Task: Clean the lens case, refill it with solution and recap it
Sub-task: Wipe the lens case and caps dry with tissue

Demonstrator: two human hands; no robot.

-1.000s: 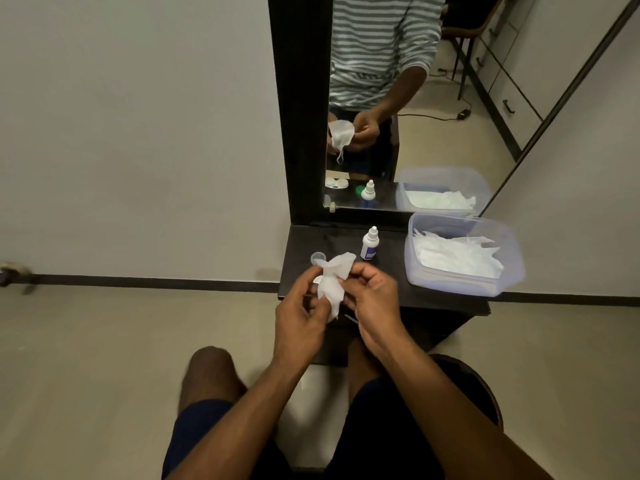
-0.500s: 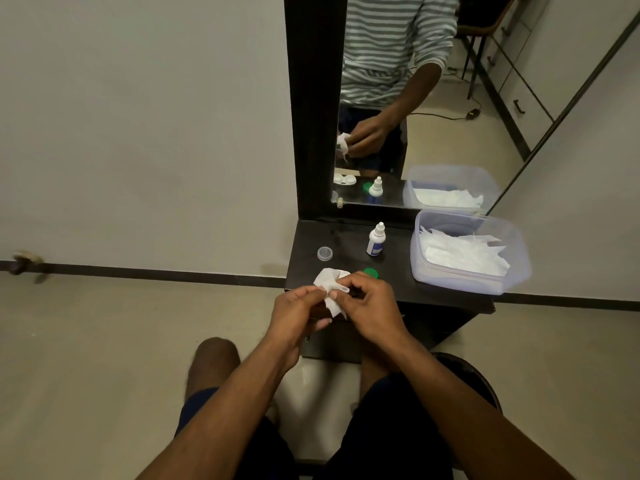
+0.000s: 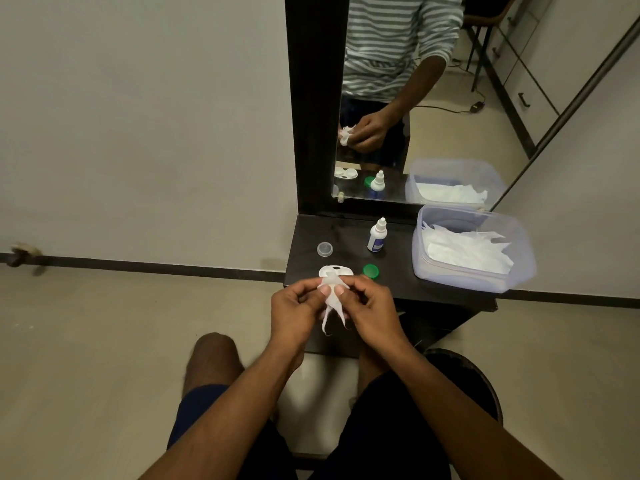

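Left hand: your left hand (image 3: 294, 306) pinches the left side of a white tissue (image 3: 332, 299) between thumb and forefinger, closed on it, just in front of the shelf edge.
Right hand: your right hand (image 3: 370, 306) is clamped on the same tissue from the right; the two thumbs nearly meet over it, so the hands work together as one.
Why held so: it reads as twisting or folding the tissue into a narrower wad, likely so it fits into a well of the case.
Tissue axis: its long axis runs from 12 to 6 o'clock, with loose tails hanging toward you.
Lens case: the lens case (image 3: 336, 271) lies on the black shelf (image 3: 398, 282), at 12 o'clock from your hands, its near edge hidden behind the tissue.
Case axis: the two wells sit side by side, so it lies from 9 to 3 o'clock, open side up, uncapped.
Caps: the clear cap (image 3: 325, 249) rests at 11 o'clock from the case, the green cap (image 3: 371, 271) just beside it at 3 o'clock; both are off, leaving the wells free for wiping.
Solution: the solution bottle (image 3: 376, 236) stands upright at 1 o'clock from the case.
Spare tissues: the plastic tub (image 3: 467, 282) of tissues sits at the far right of the shelf.
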